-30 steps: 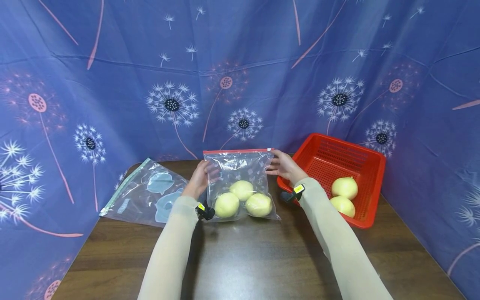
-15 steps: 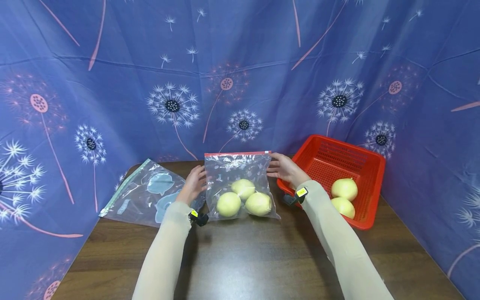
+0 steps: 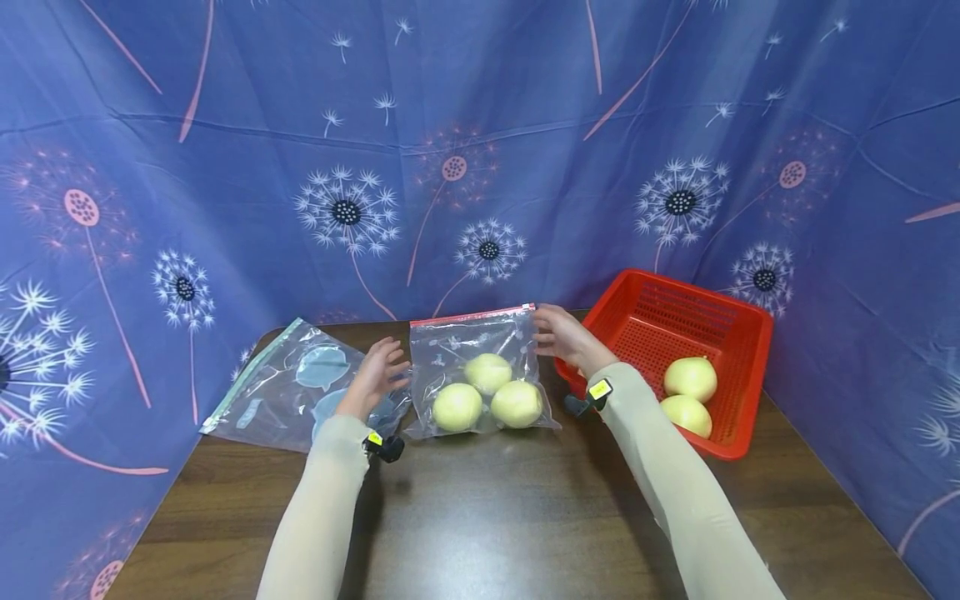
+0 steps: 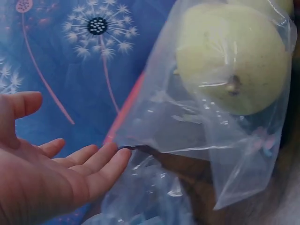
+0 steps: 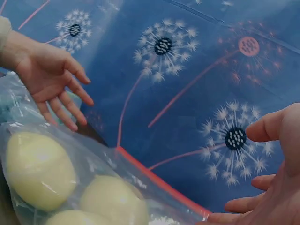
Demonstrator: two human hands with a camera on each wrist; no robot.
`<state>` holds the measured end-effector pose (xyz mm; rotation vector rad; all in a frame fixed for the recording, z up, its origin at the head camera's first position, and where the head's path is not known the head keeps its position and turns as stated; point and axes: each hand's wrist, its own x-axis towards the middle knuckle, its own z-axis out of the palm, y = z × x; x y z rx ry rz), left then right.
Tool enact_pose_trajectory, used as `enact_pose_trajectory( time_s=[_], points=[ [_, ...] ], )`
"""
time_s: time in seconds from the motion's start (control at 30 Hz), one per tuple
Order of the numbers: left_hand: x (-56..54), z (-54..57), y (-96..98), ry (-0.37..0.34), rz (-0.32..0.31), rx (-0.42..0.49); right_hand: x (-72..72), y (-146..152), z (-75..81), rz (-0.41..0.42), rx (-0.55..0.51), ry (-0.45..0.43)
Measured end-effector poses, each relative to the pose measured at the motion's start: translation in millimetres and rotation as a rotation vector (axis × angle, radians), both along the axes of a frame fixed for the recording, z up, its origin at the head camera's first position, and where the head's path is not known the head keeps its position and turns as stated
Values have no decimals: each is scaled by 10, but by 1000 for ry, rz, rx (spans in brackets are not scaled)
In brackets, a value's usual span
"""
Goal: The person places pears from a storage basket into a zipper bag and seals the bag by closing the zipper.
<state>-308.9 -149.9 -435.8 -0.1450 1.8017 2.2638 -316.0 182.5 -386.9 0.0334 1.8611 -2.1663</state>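
A clear zip bag (image 3: 438, 354) with a red top strip lies at the middle of the table, with three pale yellow-green fruits (image 3: 516, 404) inside. To its left, my left hand (image 3: 372, 377) is held with fingers spread, holding nothing; the left wrist view shows its palm and fingers (image 4: 108, 171) near the bag's red edge. My right hand (image 3: 564, 335) is at the bag's upper right corner. Its fingers are extended close to the end of the red strip (image 5: 164, 183), and the thumb stands apart.
On the left, a second clear bag (image 3: 273, 379) with a green strip holds light blue shapes. A red plastic basket (image 3: 753, 358) containing two similar fruits (image 3: 690, 379) stands on the right of the wooden table (image 3: 480, 517). Behind hangs a blue curtain (image 3: 525, 108) with dandelion print.
My left hand has moved left, away from the bag, and its fingers have spread. The bag's top has sunk back lower and tilts slightly; my right hand has stayed nearly in place.
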Motion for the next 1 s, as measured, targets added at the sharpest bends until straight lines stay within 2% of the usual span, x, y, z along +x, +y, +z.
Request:
enact_pose_trajectory(
  time_s=[0.2, 0.4, 0.5, 0.63, 0.8, 0.9, 1.0],
  points=[
    [57, 104, -118, 49, 16, -113, 88, -163, 73, 43, 98, 49],
    [128, 134, -319, 59, 45, -291, 214, -444, 46, 105, 244, 143],
    [159, 134, -450, 66, 61, -395, 294, -620, 14, 131, 366, 263],
    [191, 115, -607, 83, 96, -475, 412, -846, -48, 176, 581, 474],
    [244, 32, -792, 96, 164, -565, 570, -1153, -148, 261, 722, 668],
    [288, -28, -901, 103, 217, -688, 688, -1343, -201, 309, 815, 778],
    [345, -73, -1007, 101, 228, -879, 804, -1523, -262, 354, 938, 874]
  ],
)
